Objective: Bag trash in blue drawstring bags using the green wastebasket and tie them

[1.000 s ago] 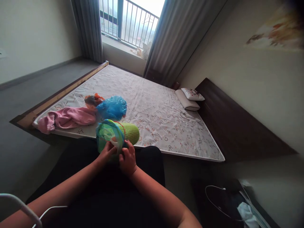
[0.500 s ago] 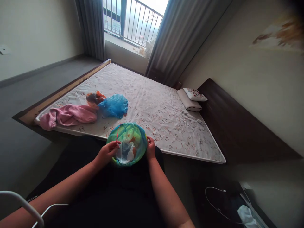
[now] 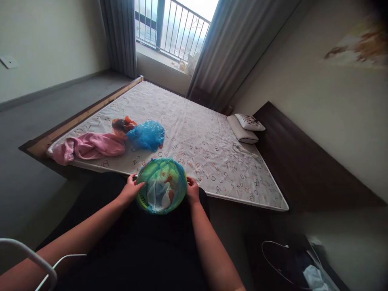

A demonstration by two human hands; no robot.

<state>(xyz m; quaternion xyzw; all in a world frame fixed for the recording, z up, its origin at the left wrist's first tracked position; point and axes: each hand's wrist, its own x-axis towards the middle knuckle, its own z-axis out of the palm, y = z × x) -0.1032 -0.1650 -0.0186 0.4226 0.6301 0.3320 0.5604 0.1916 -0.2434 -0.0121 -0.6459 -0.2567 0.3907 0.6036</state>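
Observation:
A round green waste bin point(image 3: 144, 205) with slotted sides rests at my lap, lined with a thin blue-green plastic bag point(image 3: 178, 171). Crumpled white and clear waste point(image 3: 160, 194) lies inside, with a reddish-brown patch among it. At the left rim my left hand point(image 3: 131, 190) is closed on the bag's edge, where a thin red drawstring runs. My right hand point(image 3: 192, 191) grips the opposite rim, its fingertips partly hidden behind the bin.
Ahead is a bed with a letter-printed mattress point(image 3: 194, 121). On it lie a pink cloth point(image 3: 97, 146), a blue plastic bag point(image 3: 148, 135), an orange bag point(image 3: 124, 124) and pillows point(image 3: 244, 129). White cables point(image 3: 27, 254) hang at lower left; a dark table point(image 3: 260, 258) stands at lower right.
My left hand has moved left and outward from over the bin's opening to its rim. The red drawstring, stretched across the opening before, now follows the left edge. My right hand stays put.

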